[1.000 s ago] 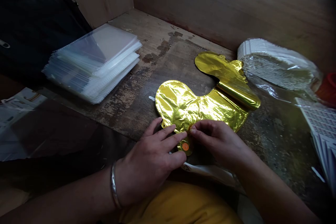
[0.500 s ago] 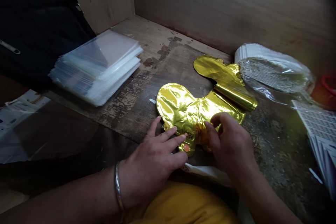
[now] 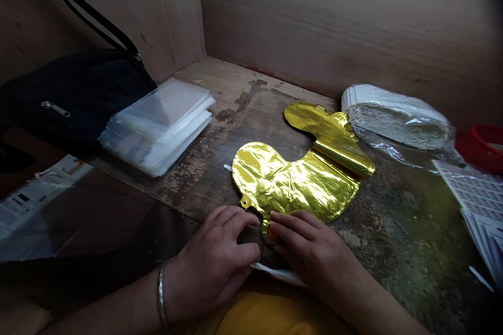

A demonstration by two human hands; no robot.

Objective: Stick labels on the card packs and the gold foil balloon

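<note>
A crumpled gold foil balloon (image 3: 291, 183) lies flat on the worn wooden tabletop (image 3: 259, 99), its upper part folded over into a shiny roll. My right hand (image 3: 310, 254) presses its fingertips onto the balloon's narrow lower end. Just left of that end, my left hand (image 3: 212, 264) curls its fingers close beside the foil. A white strip (image 3: 279, 274) sticks out beneath both hands. The orange dot seen earlier on the foil is hidden now.
A stack of clear plastic sleeves (image 3: 159, 128) stands left, by a black bag (image 3: 78, 97). To the right are a plastic-wrapped white packet (image 3: 395, 118), printed sheets (image 3: 469, 191) and a red container (image 3: 479, 149). Wooden walls close the back and left.
My right hand has come down and left onto the balloon's lower end, covering the orange dot. My left fingers have curled together. The view has tilted, so everything sits lower in the frame.
</note>
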